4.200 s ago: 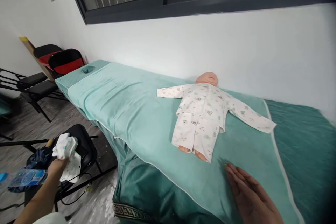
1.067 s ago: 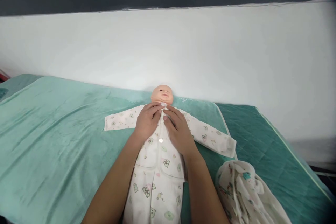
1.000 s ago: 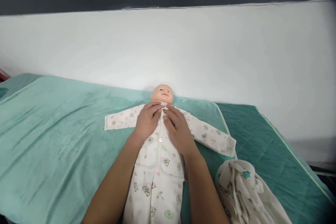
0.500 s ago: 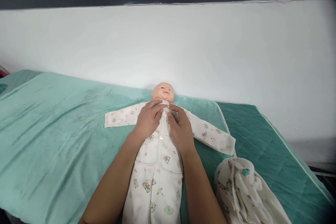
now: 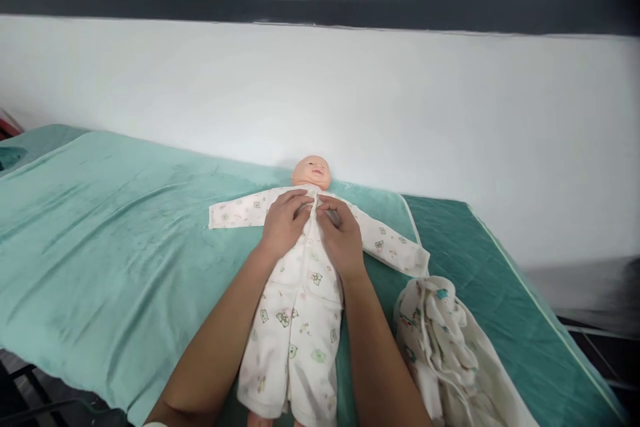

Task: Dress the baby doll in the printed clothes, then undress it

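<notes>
Pinching the printed top (image 5: 316, 278) near the neck with left hand (image 5: 284, 223) and right hand (image 5: 343, 233), pretty close together // looking down at a doll (image 5: 312, 173) lying face-up on the green blanket (image 5: 150, 233) // with chest right under both hands, head just beyond them

Jacket (image 5: 311, 260) and trousers (image 5: 293, 363): white, small green and pink animal print; bundled cloth (image 5: 453, 347): off-white, teal patches; towel (image 5: 150, 247): pale green; cover (image 5: 480, 267): darker green
</notes>
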The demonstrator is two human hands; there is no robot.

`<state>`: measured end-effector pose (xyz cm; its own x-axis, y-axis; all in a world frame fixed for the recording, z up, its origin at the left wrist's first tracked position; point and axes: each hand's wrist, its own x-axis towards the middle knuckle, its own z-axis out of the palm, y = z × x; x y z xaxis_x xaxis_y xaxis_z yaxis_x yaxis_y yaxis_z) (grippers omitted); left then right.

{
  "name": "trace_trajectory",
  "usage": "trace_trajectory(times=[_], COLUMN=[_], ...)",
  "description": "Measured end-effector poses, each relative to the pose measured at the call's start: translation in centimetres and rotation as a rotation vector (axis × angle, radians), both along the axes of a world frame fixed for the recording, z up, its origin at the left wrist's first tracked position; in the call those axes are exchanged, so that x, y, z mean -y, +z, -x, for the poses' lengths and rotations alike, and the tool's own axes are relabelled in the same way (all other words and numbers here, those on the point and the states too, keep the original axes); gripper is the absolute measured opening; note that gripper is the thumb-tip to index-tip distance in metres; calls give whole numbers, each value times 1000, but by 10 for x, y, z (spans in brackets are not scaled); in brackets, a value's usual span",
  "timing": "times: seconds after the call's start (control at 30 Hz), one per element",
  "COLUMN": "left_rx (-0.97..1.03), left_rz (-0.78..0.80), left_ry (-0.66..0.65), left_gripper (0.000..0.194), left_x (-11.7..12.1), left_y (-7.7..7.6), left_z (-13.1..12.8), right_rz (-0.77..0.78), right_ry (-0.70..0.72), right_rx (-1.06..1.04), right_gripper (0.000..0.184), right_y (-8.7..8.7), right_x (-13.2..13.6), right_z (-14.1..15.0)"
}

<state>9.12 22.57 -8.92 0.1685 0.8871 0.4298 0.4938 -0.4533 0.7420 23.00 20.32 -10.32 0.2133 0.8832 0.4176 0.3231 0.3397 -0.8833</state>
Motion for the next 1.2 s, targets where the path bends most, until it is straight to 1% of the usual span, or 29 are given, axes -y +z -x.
trace_trajectory(times=[0.13,0.23,0.43,0.57,0.73,0.9,1.03,1.13,1.2], left_rx=[-6,14,63,108,130,71,10,-35,-51], left_rz=[-29,-47,31,76,83,43,-6,-17,-18], left_ry=[-21,-48,-65,-86,-110,-121,-131,-124,-114], left_gripper=[26,26,25,25,27,30,36,37,36], left_x=[11,15,12,11,11,12,11,11,12], left_y=[-5,-7,-4,-4,-4,-5,-7,-7,-7], left_z=[6,9,12,14,15,16,16,16,16], right_rz=[-52,-87,-142,-166,-116,-32,-5,14,12], right_ry=[-31,-64,-119,-111,-82,-60,-31,-53,-79], right_rx=[30,38,99,133,188,157,188,189,171], right_gripper=[14,18,20,21,22,10,17,10,9], right_y=[-5,-8,-2,3,6,5,3,3,3], right_x=[14,20,22,20,17,14,12,11,12], right_z=[3,4,6,8,9,7,7,8,10])
